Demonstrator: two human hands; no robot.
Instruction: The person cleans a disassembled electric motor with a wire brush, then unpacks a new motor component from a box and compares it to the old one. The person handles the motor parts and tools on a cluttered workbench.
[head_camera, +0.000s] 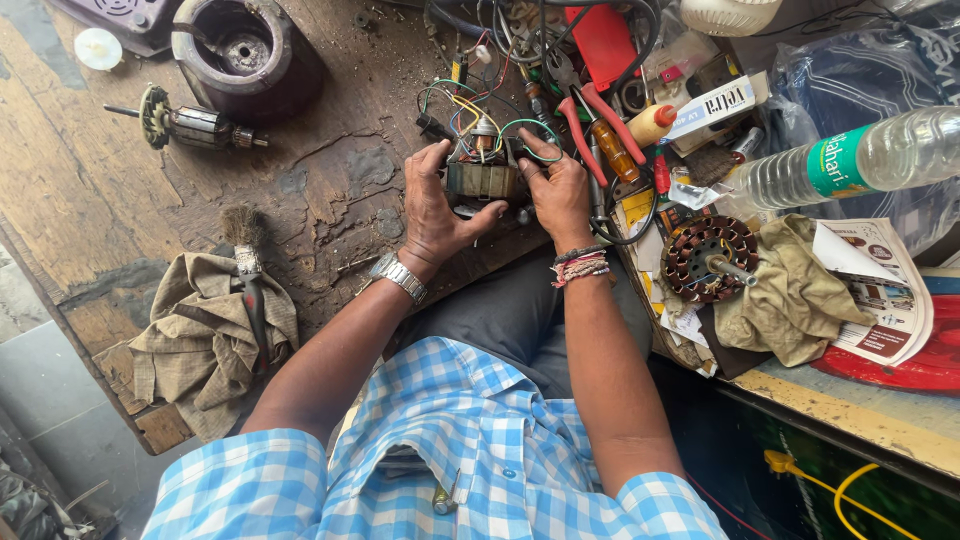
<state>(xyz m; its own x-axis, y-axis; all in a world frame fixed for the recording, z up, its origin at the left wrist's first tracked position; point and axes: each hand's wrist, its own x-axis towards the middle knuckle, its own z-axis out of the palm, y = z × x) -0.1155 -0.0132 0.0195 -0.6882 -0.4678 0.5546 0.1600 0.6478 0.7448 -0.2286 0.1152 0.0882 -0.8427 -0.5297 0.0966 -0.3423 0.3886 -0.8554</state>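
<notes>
Top-down view from a head cam. A person in a blue-white check shirt sits at a worn, scarred wooden worktop (330, 200) w/ both hands on a small electric motor stator (482, 180), a laminated metal core w/ copper windings. It sits near the worktop's front edge, centre of frame, betw. the two hands.

Left hand (435, 205), wristwatch on the wrist, is wrapped round the stator's left side, thumb hooked under its front. Right hand (557, 195), thread bands at the wrist, presses its right side, fingers curled over the top. Both hands are closed on it.

Loose wires (470, 105) in green, yellow, red and blue rise from the top of the stator, untidy and not bundled. Judging by that, the motor is apart and the wiring unfinished; no housing is around the core.

Other parts lie off to the side: a rotor armature (190, 125) w/ shaft at upper left, beside a dark round motor housing (245, 55). A second, round stator (712, 255) rests on a rag at right.

Tools etc.: red-handled pliers (590, 115) and an amber-handled screwdriver (612, 150) just right of the hands, a brush (245, 255) on a crumpled cloth (205, 335) at left, a clear plastic bottle (850, 160) at far right.
</notes>
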